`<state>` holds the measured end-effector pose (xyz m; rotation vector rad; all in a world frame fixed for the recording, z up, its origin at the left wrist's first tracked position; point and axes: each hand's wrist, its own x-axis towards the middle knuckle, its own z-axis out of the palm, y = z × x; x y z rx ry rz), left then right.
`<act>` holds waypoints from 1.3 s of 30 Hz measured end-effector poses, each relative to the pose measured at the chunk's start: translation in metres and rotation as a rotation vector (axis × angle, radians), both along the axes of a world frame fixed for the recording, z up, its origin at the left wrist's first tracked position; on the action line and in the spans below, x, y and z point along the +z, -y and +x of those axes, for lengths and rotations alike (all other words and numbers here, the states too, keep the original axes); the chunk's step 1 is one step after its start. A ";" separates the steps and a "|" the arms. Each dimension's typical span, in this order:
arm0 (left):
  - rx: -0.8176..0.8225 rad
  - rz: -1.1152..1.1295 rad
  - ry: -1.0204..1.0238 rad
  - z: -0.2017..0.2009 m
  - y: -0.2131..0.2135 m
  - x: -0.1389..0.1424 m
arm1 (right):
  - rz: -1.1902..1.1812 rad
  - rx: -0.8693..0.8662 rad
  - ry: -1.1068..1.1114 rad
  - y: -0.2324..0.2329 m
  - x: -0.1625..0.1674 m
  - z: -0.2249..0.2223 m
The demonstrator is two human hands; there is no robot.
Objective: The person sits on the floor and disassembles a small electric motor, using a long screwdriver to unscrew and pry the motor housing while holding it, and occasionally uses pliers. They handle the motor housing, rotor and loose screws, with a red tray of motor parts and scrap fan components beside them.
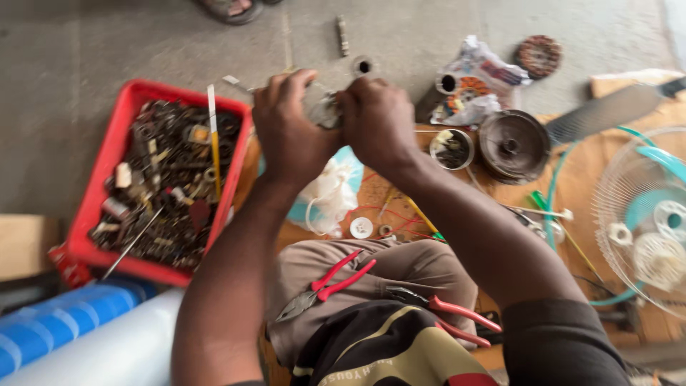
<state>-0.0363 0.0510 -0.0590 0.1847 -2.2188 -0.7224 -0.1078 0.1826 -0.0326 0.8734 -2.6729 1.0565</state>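
Note:
Both my hands meet above the floor around a small grey metal part (326, 111), mostly hidden between my fingers. My left hand (289, 129) grips it from the left, and my right hand (376, 121) grips it from the right. Below them lie a white crumpled plastic bag (330, 193) and thin red wires (386, 214). Red-handled pliers (325, 284) rest on my lap, and a second red-handled tool (450, 314) lies beside my knee.
A red crate (100, 186) full of screws and metal scraps stands at the left. A round dark motor housing (513, 145), a small tin (451, 148), a fan guard (643, 214), a fan blade (607, 111) and a blue-white roll (64, 329) surround me.

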 end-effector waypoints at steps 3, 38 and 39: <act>-0.029 -0.015 0.022 0.005 0.001 -0.001 | 0.125 0.040 0.065 -0.001 0.004 -0.003; -0.025 -0.094 -0.022 0.022 0.005 -0.003 | 0.165 0.082 0.135 0.005 0.020 -0.001; -0.012 -0.101 -0.019 0.021 0.005 -0.003 | 0.224 0.092 0.179 0.005 0.018 0.000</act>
